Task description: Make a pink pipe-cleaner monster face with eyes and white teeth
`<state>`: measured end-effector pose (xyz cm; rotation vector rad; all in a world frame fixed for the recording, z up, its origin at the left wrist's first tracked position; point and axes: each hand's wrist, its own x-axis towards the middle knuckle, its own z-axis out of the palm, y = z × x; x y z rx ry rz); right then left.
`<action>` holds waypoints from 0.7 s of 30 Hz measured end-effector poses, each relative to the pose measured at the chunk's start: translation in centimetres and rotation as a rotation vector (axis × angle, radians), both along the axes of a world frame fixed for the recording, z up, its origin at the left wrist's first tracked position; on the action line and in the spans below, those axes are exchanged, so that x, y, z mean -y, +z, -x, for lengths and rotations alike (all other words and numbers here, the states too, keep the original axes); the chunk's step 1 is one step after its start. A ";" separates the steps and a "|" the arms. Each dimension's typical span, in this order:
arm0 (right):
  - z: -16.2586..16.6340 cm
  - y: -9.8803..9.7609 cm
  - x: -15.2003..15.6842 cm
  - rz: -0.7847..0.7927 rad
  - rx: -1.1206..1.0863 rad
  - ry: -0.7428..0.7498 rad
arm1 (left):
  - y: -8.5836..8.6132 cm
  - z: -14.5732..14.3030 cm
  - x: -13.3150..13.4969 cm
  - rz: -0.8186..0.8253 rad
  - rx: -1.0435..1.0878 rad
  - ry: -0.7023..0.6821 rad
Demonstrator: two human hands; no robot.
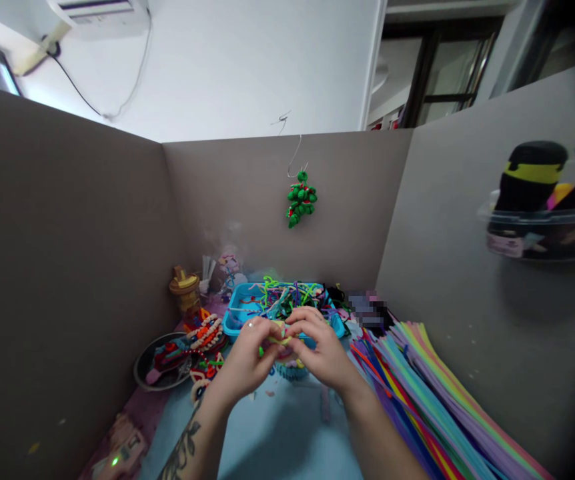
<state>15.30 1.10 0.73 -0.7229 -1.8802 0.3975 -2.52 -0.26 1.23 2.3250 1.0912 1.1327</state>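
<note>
My left hand (pixel 257 343) and my right hand (pixel 316 340) meet above the blue work surface (pixel 277 440), fingers closed in a pinch. Between their fingertips is a small yellow pipe-cleaner piece (pixel 283 341), with some green and pink showing beside it. Its exact shape is partly hidden by my fingers. Just below the hands is a round, fuzzy teal piece (pixel 291 372), which my hands partly cover. Directly behind them stands a blue tray (pixel 235 310) holding a tangle of coloured pipe-cleaner scraps (pixel 292 297).
Long pipe cleaners (pixel 417 387) lie in bundles at the right. On the left are a metal bowl (pixel 140 373), beaded strands (pixel 207 333) and a yellow-lidded jar (pixel 185 287). A green ornament (pixel 301 200) hangs on the back partition; a clear bin (pixel 542 220) is on the right wall.
</note>
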 end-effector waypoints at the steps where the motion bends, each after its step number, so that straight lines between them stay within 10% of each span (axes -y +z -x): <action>1: 0.0 0.0 -0.1 0.011 -0.009 0.008 | 0.0 0.0 0.0 -0.003 -0.003 -0.002; 14: -0.8 -0.8 -1.0 0.216 -0.137 -0.010 | -0.8 0.2 -0.7 -0.001 0.145 0.050; 21: 0.2 -2.2 -1.7 0.251 -0.208 -0.205 | -2.4 -1.6 -1.6 0.285 0.433 0.162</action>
